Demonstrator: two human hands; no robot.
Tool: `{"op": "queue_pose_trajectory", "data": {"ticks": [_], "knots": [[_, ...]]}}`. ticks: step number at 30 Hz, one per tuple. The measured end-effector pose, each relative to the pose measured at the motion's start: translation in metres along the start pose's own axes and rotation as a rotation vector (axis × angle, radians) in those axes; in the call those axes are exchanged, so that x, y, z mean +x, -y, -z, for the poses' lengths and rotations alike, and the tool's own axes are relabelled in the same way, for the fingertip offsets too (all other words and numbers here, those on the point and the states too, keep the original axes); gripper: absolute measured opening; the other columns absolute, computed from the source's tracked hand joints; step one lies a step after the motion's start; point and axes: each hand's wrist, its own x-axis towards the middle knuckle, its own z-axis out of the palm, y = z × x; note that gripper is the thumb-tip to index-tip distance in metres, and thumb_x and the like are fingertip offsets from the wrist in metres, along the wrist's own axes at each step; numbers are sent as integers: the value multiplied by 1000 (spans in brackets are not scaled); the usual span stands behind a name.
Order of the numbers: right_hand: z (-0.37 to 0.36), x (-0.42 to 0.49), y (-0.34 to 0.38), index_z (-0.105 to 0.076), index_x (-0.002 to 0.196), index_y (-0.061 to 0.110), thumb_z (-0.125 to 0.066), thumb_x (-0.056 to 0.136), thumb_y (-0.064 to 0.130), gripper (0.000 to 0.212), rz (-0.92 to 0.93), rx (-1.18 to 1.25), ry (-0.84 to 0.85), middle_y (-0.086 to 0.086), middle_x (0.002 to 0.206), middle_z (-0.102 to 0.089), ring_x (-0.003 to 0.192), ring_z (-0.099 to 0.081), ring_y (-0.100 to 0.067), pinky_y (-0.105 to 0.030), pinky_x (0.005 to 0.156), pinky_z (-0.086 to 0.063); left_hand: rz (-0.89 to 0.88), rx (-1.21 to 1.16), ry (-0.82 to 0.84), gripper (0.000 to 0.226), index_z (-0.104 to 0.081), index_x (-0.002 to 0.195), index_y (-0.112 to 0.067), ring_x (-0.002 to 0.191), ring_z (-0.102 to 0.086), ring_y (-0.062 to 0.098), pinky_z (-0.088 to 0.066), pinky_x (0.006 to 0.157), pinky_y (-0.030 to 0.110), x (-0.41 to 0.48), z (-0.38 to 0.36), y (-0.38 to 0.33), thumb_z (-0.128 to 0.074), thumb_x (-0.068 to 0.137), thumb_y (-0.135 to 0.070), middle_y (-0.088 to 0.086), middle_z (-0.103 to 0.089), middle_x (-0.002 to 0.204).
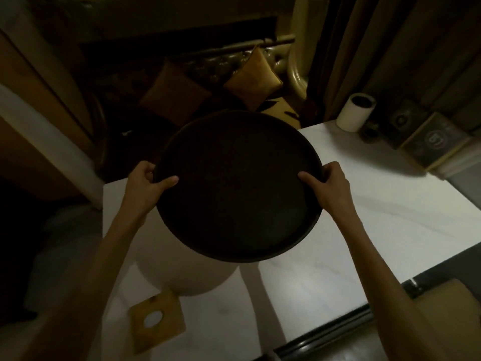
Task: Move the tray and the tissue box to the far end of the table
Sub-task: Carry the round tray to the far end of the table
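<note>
Dark and round, the tray [238,188] is hanging in the air over the white counter [390,217]. Both hands, left [145,182] and right [329,186], are gripping its rim on opposite sides.

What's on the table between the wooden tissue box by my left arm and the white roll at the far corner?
In the head view, only the dark round tray, held over the white table in both hands, crosses between the tissue box and the roll; visible tabletop there looks bare.
</note>
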Motion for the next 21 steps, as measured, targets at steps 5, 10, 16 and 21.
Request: {"op": "queue_pose_trajectory", "data": {"ticks": [5,10,16,21], "knots": [[30,4,7,-46,109,12,-67,86,46,46,15,-11,-27,3,88,-52,71,-49,-5,-21,57,-39,-41,-17,-9,39,-51,107,0,96,-64,35,-54,85,56,-7,-19,-23,-75,82,-18,26,-61,108],[57,1,-6,-49,110,10,-68,84,46,49,-11,-31,-104,2,89,-54,74,-53,-11,-22,56,-40,-46,-23,23,35,-49,97,-9,92,-66,31,-55,82,57,-10,-45,-38,-77,80,-22,18,-64,103],[90,21,-39,-48,107,9,-68,85,45,46,-29,-48,-126,5,82,-51,69,-49,-5,-21,55,-37,-23,21,67,40,-49,99,-13,92,-67,30,-56,82,58,-6,-96,-48,-79,77,-29,14,-65,103],[130,63,-77,-45,100,11,-68,86,42,41,-50,-25,-129,8,77,-47,67,-46,-5,-21,53,-34,-6,54,31,39,-48,101,-15,94,-66,29,-56,84,53,-1,-170,-75,-78,79,-28,13,-64,107]]}}
